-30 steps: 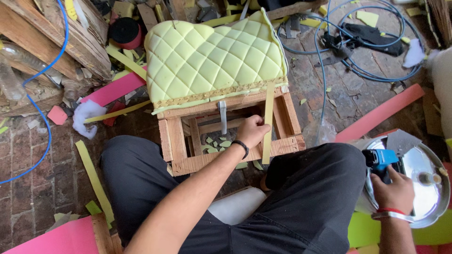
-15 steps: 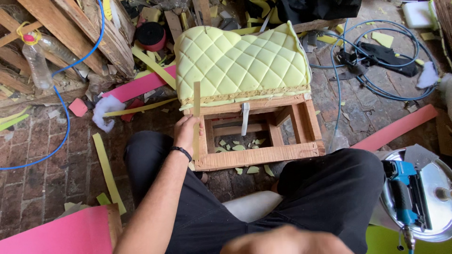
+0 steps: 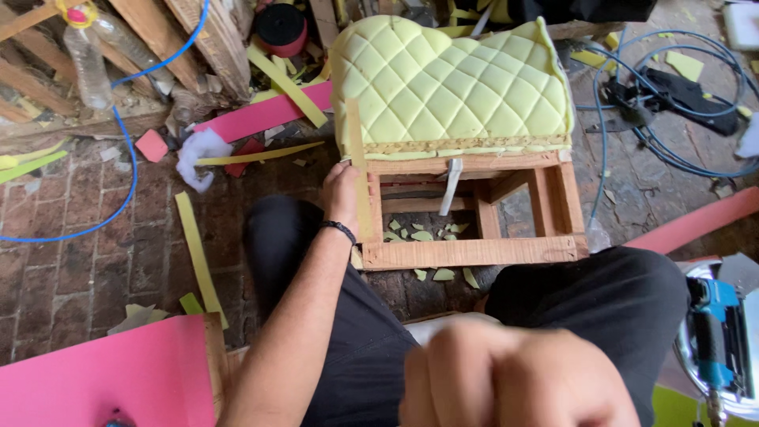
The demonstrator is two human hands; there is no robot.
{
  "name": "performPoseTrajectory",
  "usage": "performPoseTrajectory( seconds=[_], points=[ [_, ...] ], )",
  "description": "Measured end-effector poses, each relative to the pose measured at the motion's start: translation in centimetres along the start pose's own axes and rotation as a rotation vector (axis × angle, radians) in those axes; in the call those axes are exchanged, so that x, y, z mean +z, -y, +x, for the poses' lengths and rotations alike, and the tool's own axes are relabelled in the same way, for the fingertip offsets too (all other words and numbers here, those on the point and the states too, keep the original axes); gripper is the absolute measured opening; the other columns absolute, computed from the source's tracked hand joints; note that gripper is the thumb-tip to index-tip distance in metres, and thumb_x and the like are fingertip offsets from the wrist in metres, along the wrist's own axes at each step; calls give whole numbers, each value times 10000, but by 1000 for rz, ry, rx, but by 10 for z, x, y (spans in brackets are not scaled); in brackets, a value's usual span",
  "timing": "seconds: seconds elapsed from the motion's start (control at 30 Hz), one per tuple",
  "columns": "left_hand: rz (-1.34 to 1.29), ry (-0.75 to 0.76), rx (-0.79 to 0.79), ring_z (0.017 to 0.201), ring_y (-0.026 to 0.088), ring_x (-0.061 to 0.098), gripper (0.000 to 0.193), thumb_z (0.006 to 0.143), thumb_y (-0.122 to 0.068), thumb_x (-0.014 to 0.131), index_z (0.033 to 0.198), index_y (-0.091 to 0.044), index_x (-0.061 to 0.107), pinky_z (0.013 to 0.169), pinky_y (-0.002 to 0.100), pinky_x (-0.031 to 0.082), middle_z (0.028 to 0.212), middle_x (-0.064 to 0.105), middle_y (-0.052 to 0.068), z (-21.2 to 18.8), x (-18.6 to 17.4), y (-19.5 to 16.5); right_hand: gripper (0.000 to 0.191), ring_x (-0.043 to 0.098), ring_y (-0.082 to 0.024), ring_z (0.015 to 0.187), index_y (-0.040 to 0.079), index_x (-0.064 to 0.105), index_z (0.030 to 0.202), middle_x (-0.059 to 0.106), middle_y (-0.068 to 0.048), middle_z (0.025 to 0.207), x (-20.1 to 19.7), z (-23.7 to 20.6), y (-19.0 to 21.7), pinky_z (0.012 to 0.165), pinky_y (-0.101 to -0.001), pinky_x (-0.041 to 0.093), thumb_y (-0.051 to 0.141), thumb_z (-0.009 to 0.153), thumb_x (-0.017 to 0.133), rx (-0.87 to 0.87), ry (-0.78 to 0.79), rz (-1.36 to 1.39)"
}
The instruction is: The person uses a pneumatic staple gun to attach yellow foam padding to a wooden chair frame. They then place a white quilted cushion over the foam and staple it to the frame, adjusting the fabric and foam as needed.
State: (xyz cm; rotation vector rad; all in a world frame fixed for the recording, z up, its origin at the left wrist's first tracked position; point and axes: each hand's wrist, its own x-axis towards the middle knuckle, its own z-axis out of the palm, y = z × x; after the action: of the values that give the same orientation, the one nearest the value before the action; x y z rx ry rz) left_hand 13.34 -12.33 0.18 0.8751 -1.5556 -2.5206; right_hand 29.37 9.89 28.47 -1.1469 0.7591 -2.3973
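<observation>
Foam strip: a narrow yellow strip (image 3: 361, 178) stands upright against the left post of the wooden frame (image 3: 474, 253), its top reaching onto the quilted cushion.
Left hand: the left hand (image 3: 341, 194) presses flat on that strip and post, fingers close together, wrist with a dark band.
Right hand: the right hand (image 3: 514, 379) sits blurred close to the camera, fingers curled into a fist; whether it holds anything cannot be told.
Frame: open box of pale timber on the brick floor (image 3: 71, 253), between the person's knees; a grey strap hangs from its top rail.
Frame contents: small yellow foam scraps (image 3: 419, 235) lie on the bricks inside and just before the front rail.
Cushion: quilted yellow cushion (image 3: 451, 79) rests on the frame's far edge.
Right edge: a blue tool (image 3: 711, 332) lies in a metal dish (image 3: 686, 277) beside the right knee.
Left side: bare brick, a blue hose (image 3: 126, 174), a pink sheet (image 3: 103, 372).
Far right: tangled cables (image 3: 656, 95).
</observation>
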Motion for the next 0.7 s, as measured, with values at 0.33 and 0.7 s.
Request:
performPoseTrajectory(
  seconds=[0.33, 0.7],
  points=[
    [-55, -129, 449, 704, 159, 665, 252, 905, -60, 595, 1151, -39, 645, 569, 294, 540, 945, 722, 90, -26, -113, -88, 231, 714, -152, 846, 57, 768, 1056, 776, -77, 943, -192, -63, -127, 748, -298, 560, 211, 884, 767, 833, -661, -1250],
    [601, -1030, 395, 832, 166, 727, 257, 817, -30, 746, 1072, -46, 761, 777, 312, 582, 918, 776, 78, -120, -398, -51, 354, 660, -285, 1166, 165, 759, 1158, 725, -85, 1224, -260, -110, -210, 1055, -471, 457, 426, 953, 635, 803, -98, -1831]
  ],
)
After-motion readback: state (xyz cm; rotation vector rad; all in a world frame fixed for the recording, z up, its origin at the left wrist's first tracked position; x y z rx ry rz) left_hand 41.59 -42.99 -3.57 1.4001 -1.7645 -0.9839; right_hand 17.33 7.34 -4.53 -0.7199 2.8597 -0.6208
